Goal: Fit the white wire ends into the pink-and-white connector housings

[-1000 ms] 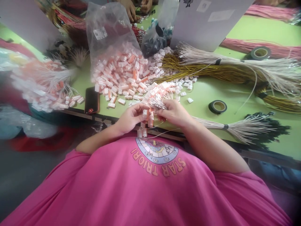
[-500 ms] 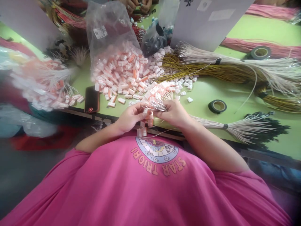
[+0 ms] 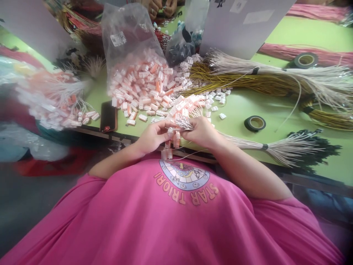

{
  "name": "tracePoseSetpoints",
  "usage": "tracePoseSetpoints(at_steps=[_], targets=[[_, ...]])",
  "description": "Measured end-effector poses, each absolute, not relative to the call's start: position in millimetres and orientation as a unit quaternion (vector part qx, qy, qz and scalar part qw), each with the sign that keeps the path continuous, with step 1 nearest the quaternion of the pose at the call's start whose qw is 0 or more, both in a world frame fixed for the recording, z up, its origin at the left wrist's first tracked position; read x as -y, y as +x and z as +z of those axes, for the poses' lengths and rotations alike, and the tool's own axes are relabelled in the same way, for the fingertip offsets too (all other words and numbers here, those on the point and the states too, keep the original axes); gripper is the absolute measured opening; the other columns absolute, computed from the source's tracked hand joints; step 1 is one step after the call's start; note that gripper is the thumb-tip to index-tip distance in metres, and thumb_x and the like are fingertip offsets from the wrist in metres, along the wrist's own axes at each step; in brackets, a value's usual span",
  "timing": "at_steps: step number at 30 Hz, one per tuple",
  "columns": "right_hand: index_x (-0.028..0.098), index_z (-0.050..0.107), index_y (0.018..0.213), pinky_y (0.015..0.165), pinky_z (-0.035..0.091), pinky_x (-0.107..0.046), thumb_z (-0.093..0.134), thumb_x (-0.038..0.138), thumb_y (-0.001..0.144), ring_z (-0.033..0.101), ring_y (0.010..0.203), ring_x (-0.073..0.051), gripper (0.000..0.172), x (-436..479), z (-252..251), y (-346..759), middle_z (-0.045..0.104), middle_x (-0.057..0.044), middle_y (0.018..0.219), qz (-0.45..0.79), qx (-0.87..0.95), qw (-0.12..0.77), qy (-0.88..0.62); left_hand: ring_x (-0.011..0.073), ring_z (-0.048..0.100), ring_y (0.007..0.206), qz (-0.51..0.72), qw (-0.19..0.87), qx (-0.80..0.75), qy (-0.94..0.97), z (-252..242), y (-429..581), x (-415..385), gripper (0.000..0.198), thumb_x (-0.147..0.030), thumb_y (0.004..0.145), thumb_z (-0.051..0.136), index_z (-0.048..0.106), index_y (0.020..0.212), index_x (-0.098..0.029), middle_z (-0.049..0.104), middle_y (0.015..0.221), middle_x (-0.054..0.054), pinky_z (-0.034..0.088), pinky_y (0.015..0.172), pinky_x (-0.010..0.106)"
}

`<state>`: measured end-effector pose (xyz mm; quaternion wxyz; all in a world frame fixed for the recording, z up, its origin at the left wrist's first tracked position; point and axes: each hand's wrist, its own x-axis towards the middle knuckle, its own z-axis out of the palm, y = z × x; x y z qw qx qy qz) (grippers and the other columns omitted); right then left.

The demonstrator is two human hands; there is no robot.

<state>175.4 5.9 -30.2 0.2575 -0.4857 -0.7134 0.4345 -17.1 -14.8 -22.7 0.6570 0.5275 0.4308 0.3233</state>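
Observation:
My right hand [image 3: 202, 131] is closed around the metal-tipped end of a bundle of white wires [image 3: 242, 142], which runs out to the right under my forearm. Pinched in my left hand [image 3: 154, 138] is a small white-and-orange connector housing [image 3: 171, 130], close against the wire tips [image 3: 184, 124]. Several more connector housings [image 3: 176, 140] hang just below my fingers, some on thin wires. Beyond my hands lies a cluster of wired connectors [image 3: 187, 105], touching the big loose heap of connector housings [image 3: 140, 84].
A clear plastic bag [image 3: 129, 33] stands over the heap. A phone [image 3: 108, 117] lies at the table's left edge. Black tape rolls [image 3: 255, 123] and yellow wire bundles [image 3: 248, 82] are on the right. Across the table, a co-worker's hands [image 3: 162, 7] show behind dividers [image 3: 245, 29].
My hands stay almost in place, with slight finger movement at the wire tips. The whole view has shifted very slightly.

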Motion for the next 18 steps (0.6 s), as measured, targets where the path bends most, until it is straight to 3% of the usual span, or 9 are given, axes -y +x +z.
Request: tracePoseSetpoints(at_steps=[8, 14, 18], targets=[[0.014, 0.058, 0.061, 0.052, 0.036, -0.024, 0.059, 0.028, 0.066, 0.044, 0.056, -0.009, 0.015, -9.4, -33.9, 178.8, 0.049, 0.002, 0.056, 0.435, 0.675, 0.32, -0.503, 0.0095, 0.059, 0.052, 0.3, 0.66, -0.462, 0.51, -23.3, -14.6, 16.6, 0.027, -0.023, 0.077, 0.071, 0.061, 0.1, -0.013, 0.065, 0.067, 0.001, 0.048, 0.049, 0.022], [0.016, 0.053, 0.057, 0.049, 0.034, -0.023, 0.056, 0.025, 0.066, 0.041, 0.055, -0.008, 0.013, -7.5, -35.0, 178.7, 0.045, 0.003, 0.054, 0.425, 0.691, 0.317, -0.492, 0.0115, 0.065, 0.061, 0.32, 0.699, -0.428, 0.476, -24.3, -11.4, 18.5, 0.026, -0.025, 0.08, 0.069, 0.058, 0.1, -0.014, 0.067, 0.073, 0.003, 0.05, 0.054, 0.021], [0.015, 0.053, 0.057, 0.05, 0.034, -0.023, 0.056, 0.025, 0.065, 0.041, 0.055, -0.008, 0.013, -5.3, -32.8, 177.3, 0.045, 0.003, 0.054, 0.404, 0.698, 0.3, -0.51, 0.0097, 0.062, 0.058, 0.336, 0.697, -0.418, 0.477, -27.0, -11.2, 18.3, 0.022, -0.025, 0.08, 0.07, 0.058, 0.095, -0.014, 0.068, 0.074, 0.003, 0.048, 0.053, 0.02]])
